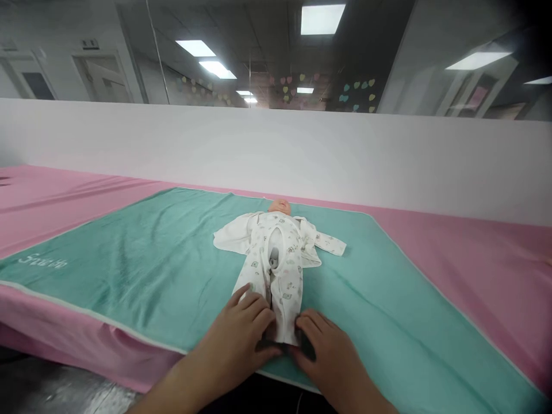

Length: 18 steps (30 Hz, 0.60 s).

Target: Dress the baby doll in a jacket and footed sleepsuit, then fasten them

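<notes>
A baby doll [280, 207] lies on its back with its head away from me. White printed baby clothes cover it, a top [235, 233] with the sleeves spread out and baby trousers [288, 287] over the legs. An oval opening at the trousers' middle shows a small grey part [273, 259]. My left hand [245, 325] is closed at the inner side of the right-hand trouser leg, near its hem, and overlaps the other leg. My right hand [325, 345] pinches the outer side of that same hem. The doll's feet are hidden.
A green blanket [150, 259] with a white edge lies under the doll, over a pink cloth [431, 247] on the table. Behind stands a low white wall [276, 152] with glass or a mirror above it. The table's front edge is close to me.
</notes>
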Motion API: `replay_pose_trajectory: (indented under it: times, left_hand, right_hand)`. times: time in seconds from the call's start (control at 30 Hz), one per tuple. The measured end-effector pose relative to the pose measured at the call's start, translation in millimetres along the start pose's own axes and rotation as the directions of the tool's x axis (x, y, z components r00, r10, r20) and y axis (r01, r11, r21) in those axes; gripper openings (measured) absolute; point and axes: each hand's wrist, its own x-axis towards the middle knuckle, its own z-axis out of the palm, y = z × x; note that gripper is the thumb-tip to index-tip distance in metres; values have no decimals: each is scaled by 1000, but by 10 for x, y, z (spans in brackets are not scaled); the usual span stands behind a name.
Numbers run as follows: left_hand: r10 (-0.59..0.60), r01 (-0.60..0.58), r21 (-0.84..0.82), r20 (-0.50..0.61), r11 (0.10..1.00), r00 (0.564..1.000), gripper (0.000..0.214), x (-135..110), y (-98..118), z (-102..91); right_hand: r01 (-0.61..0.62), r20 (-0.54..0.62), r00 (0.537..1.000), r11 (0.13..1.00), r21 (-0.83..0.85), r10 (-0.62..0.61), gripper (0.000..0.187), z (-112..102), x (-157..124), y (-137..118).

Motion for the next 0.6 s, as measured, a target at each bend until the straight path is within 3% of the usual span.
replay_pose_trajectory:
  times: [0.17,0.27,0.37,0.43,0.5,0.6]
  left_hand:
    - [23,-10,118,-106,993,994,10,-29,93,132]
    - [70,-50,97,-213,994,975,10,-61,198,71]
    - [80,-51,94,-330,994,941,13,-136,339,69]
    - [55,-10,121,-379,993,924,13,-217,409,182]
    - [22,45,165,-382,985,924,12,-316,446,381]
    - [-23,77,191,-271,979,962,12,-448,464,686]
  right_hand:
    - [45,-63,997,991,129,-38,15,-90,-95,-179]
    - [97,-188,981,968,229,-54,14,-229,-186,-208]
    - [155,-320,944,964,217,-80,10,-323,-230,-234]
    - [191,-361,925,968,162,-122,8,-326,-236,-253]
    - [253,-329,919,964,75,-216,6,-279,-236,-264]
    - [391,-211,896,919,-44,-391,5,-167,-242,-252]
